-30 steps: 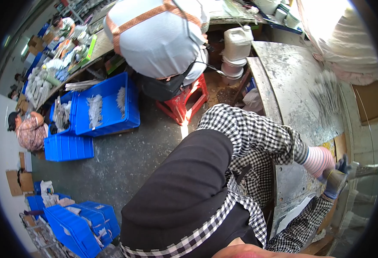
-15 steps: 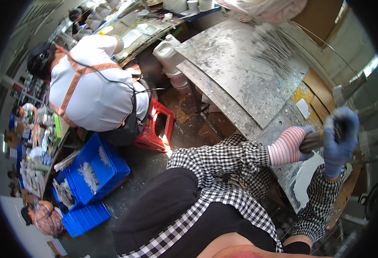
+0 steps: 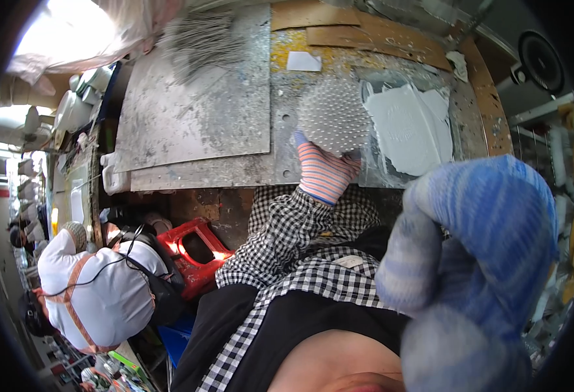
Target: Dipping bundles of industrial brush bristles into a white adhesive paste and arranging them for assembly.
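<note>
Resting at frame centre, the striped-gloved left hand (image 3: 323, 171) lies flat on a white, round, studded disc (image 3: 332, 117); the blue-gloved right hand (image 3: 476, 261), lower right, grip indiscernible.

The person wears a black-and-white checked shirt (image 3: 300, 242) with long sleeves; the small gingham squares run down both arms to the wrists. Over it sits a plain black apron or vest (image 3: 287, 326), edged by the checked fabric at its sides. The left hand (image 3: 323, 171) is covered by a knitted glove striped in pink, orange, white and blue, with a ribbed cuff. The right hand (image 3: 476, 261) wears a thick knitted glove in blurred blue and pale grey bands, very close to the camera.
</note>
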The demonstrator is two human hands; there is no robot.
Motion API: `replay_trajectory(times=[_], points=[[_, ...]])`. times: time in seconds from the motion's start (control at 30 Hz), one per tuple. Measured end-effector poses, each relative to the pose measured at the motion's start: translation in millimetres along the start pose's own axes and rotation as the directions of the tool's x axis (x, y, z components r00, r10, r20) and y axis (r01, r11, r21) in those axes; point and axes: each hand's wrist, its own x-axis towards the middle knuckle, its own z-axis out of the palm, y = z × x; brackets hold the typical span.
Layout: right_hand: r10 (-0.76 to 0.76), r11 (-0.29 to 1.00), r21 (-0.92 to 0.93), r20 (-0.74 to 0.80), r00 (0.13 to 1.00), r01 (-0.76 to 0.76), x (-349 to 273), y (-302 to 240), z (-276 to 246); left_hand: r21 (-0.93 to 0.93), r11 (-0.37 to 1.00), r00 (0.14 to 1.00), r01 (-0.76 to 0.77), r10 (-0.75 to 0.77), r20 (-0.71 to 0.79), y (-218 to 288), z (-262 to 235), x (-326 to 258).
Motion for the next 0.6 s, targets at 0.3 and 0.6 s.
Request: replay_trajectory(times=[0.3,0.6], points=[[-0.099,0.993,0.091,0.275,0.956,0.077,-29,32,-38,-0.251,0.964,0.992,0.09,-0.109,-0.064,-6,17,-26],[-0.25,0.947,0.291,0.414,0.875,0.134,-1,27,-29,-0.263,0.965,1.0,-0.002,0.002,0.001,5,17,-39]])
